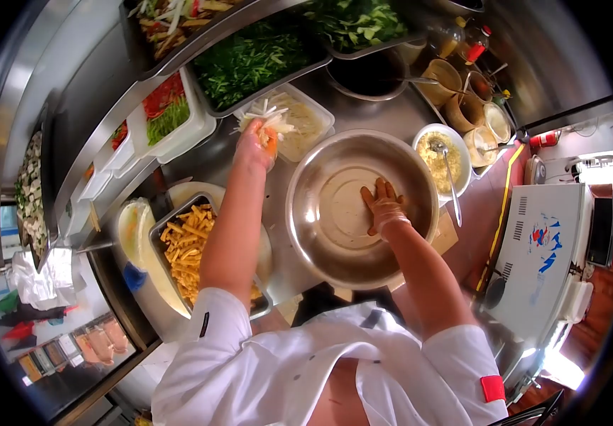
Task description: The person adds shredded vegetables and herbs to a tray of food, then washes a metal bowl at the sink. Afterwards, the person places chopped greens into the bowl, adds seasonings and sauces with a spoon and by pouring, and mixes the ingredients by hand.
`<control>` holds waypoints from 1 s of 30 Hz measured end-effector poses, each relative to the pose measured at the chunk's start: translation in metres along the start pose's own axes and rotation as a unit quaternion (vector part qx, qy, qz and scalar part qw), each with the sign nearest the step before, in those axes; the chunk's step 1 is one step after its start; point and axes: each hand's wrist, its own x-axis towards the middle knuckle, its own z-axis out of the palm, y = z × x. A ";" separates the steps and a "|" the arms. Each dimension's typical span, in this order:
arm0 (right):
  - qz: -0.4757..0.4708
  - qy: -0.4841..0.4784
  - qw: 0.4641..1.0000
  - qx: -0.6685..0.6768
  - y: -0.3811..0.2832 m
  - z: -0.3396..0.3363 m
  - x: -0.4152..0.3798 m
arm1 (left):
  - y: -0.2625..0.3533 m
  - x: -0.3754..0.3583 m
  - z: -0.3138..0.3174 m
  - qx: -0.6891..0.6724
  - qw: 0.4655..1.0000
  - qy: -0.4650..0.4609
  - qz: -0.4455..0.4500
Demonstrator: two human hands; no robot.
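My left hand [258, 145], in a clear glove, is closed around a bunch of white shredded strips [269, 119]. It is raised over a clear plastic tub [306, 124] that holds more pale shreds in liquid. A large steel bowl [320, 259] stands right of the tub, with no food visible in it. Inside that bowl, my right hand [386, 209], also gloved, lies with its fingers spread and nothing in them.
Right of the bowl stands a white bowl [422, 135] of minced yellowish food with a spoon. A tray of yellow strips [191, 245] sits at left. Trays of chopped greens [256, 60], a dark pot [367, 74] and seasoning jars [462, 113] line the back.
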 end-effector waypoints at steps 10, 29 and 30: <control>-0.024 -0.012 0.999 -0.039 -0.004 0.004 0.003 | 0.078 -0.239 -0.136 0.000 0.988 0.127 0.089; -0.018 0.002 0.997 -0.069 -0.018 0.009 0.007 | 0.104 -0.329 -0.307 0.599 0.781 0.114 0.136; -0.017 0.001 0.997 -0.074 -0.016 0.012 0.010 | 0.098 -0.329 -0.307 0.613 0.761 0.117 0.177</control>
